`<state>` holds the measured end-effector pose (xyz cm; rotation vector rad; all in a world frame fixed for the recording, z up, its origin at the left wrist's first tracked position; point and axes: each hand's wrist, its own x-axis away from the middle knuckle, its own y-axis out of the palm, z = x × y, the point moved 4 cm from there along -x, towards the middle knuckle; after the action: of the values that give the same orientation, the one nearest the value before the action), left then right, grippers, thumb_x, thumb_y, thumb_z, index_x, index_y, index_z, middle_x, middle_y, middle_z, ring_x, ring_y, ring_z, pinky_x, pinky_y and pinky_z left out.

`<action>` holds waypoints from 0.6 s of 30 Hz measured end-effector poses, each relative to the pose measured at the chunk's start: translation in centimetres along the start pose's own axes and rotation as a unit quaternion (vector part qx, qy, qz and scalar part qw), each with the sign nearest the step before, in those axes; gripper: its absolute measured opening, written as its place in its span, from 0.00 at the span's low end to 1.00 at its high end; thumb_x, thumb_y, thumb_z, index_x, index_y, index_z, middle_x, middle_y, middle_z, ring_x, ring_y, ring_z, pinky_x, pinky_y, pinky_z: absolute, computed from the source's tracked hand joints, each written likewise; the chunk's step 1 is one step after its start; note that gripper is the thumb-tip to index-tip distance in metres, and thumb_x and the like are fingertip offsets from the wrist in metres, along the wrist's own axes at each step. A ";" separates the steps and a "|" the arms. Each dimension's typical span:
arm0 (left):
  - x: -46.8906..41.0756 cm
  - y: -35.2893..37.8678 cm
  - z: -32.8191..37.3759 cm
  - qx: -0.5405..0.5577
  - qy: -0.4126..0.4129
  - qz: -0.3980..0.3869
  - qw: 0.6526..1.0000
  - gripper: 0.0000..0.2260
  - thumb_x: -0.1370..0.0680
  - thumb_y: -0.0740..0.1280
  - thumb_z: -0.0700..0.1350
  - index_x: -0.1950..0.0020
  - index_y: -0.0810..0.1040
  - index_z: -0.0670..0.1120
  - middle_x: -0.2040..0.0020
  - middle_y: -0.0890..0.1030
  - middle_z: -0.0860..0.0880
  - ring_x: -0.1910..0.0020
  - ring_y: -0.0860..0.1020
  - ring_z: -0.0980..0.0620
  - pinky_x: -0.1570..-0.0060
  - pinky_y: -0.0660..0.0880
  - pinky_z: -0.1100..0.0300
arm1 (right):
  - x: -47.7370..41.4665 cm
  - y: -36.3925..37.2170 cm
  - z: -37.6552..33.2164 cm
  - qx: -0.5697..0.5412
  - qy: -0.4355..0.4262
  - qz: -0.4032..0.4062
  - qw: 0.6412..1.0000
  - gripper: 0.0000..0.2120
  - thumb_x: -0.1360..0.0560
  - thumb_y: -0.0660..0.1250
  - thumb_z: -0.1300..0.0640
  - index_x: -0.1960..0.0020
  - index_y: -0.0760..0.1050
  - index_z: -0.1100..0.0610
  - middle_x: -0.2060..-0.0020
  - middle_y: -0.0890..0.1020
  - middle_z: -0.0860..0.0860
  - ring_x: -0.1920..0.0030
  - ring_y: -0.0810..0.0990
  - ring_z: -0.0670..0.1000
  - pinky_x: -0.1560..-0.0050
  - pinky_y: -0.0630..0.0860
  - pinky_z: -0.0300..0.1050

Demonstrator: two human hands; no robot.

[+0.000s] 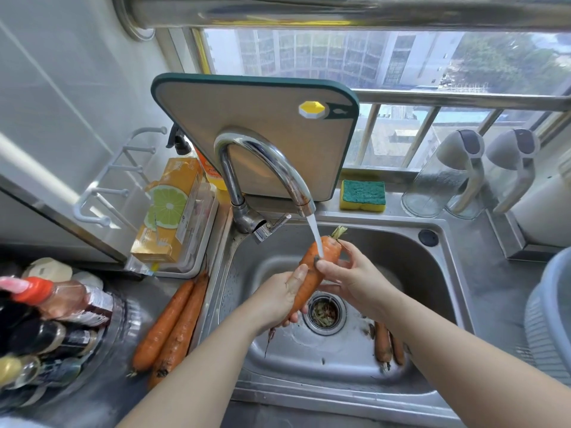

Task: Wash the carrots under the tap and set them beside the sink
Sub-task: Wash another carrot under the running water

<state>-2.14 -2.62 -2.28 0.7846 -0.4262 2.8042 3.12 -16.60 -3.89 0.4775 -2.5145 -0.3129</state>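
Rinsing | your left hand [278,301] and right hand [349,279] both grip one carrot [310,284] above the sink [386,248], in the stream [313,230] | rotate it, thumb-rub the dark spot, pass the tip through too.

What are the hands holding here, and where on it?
One carrot: left hand grips its lower, thin end; right hand holds its upper part near the stem.

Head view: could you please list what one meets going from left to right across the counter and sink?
Red-capped plastic sauce bottle → loose orange carrots on the steel counter → orange carrot being rinsed → dirty orange carrots lying in the steel sink → grey ribbed plastic tub.
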 end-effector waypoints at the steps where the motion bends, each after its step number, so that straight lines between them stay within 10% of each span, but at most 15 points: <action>1: 0.0 0.0 -0.1 -0.001 -0.005 -0.003 1.000 0.22 0.20 0.48 0.62 0.44 0.74 0.50 0.66 0.78 0.49 0.76 0.72 0.58 0.75 0.69 0.65 | 0.1 0.1 0.2 -0.003 0.000 0.006 1.000 0.30 0.29 0.71 0.65 0.31 0.63 0.55 0.47 0.80 0.60 0.43 0.80 0.62 0.38 0.72 0.65; 13: -0.1 1.4 -1.3 0.148 -0.156 -0.079 0.973 0.27 0.21 0.50 0.65 0.42 0.73 0.43 0.69 0.76 0.49 0.77 0.69 0.57 0.79 0.66 0.67 | 0.2 -0.2 1.3 0.074 0.050 0.114 0.989 0.36 0.35 0.78 0.50 0.33 0.63 0.52 0.43 0.78 0.55 0.47 0.82 0.55 0.42 0.77 0.61; 18: 0.1 1.4 -1.1 0.244 -0.241 -0.143 0.928 0.25 0.21 0.50 0.65 0.45 0.71 0.44 0.70 0.73 0.49 0.80 0.66 0.59 0.81 0.64 0.69 | 0.5 -0.2 0.5 -0.076 0.112 0.010 0.991 0.22 0.27 0.70 0.64 0.35 0.68 0.61 0.45 0.80 0.60 0.52 0.84 0.55 0.56 0.82 0.53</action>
<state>-3.10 -3.59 -3.42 1.5104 0.3251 2.4347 2.50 -16.94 -4.08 0.4026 -2.2576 -0.4155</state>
